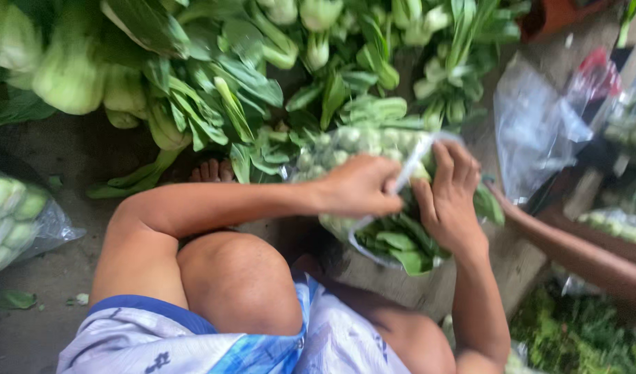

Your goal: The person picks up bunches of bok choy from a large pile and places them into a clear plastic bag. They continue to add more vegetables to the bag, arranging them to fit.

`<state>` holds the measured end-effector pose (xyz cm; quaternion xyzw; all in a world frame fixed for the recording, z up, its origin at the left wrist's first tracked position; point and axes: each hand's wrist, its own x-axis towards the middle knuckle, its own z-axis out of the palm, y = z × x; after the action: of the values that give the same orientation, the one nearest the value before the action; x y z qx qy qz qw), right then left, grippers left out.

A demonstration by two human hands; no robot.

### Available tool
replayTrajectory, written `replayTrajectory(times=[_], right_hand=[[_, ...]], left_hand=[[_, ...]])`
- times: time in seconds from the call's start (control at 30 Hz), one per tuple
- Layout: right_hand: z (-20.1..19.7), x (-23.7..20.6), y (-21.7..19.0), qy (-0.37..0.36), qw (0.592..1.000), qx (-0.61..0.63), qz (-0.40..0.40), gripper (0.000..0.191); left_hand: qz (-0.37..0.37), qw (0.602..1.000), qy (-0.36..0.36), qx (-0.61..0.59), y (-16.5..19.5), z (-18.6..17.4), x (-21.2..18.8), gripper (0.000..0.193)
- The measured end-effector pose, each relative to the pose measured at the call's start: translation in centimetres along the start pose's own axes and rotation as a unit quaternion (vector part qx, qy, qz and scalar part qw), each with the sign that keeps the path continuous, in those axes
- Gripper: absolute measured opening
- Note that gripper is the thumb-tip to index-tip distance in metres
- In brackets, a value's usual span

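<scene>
A clear plastic bag (394,242) packed with green leafy bok choy lies in front of my knees. My left hand (363,185) is closed on the bag's upper edge, pinching the plastic. Beside it, my right hand (448,197) grips the same bag from the right side, fingers curled over the plastic. The two hands nearly touch over the bag's mouth. A large heap of loose bok choy (248,76) spreads across the ground just beyond the bag.
A filled bag of greens (16,218) lies at the far left. Empty clear bags (539,128) stand at the right. Another person's forearm (581,253) reaches in from the right. Dark leafy greens (581,336) fill the bottom right. My toes (210,171) show under the heap.
</scene>
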<state>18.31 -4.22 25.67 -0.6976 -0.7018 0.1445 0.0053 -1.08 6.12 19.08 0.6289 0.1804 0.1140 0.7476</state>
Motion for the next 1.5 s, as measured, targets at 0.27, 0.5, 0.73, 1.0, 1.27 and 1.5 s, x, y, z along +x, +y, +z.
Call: replayTrajectory(times=[0.27,0.5,0.73,1.0,1.27,1.5], right_hand=[[-8.3,3.1,-3.4,-0.093,0.994,-0.053,-0.035,0.056],[-7.5,17.1,-7.6,0.001,0.990,0.022,-0.141,0.043],[8.0,35.4,-12.6,-0.062,0.996,-0.024,-0.066,0.104],[1.2,30.6,-11.9,-0.269,0.944,0.167,-0.098,0.058],[-1.4,28.2,-8.8,-0.308,0.941,-0.113,-0.086,0.038],[3.8,36.7,-6.6,0.128,0.857,-0.348,-0.357,0.043]], left_hand=[[0.122,0.992,0.012,-0.036,1.4,-4.0,-1.3,0.026],[-0.010,0.981,0.071,-0.180,-4.4,-6.7,-2.9,0.030],[0.025,0.963,0.096,-0.252,-6.6,-8.4,-3.4,0.024],[0.193,0.820,0.461,0.280,-5.0,-14.6,-7.1,0.066],[0.246,0.921,0.283,0.103,-7.1,-13.4,-6.6,0.056],[0.083,0.930,0.162,-0.319,-11.2,-11.3,-8.6,0.052]])
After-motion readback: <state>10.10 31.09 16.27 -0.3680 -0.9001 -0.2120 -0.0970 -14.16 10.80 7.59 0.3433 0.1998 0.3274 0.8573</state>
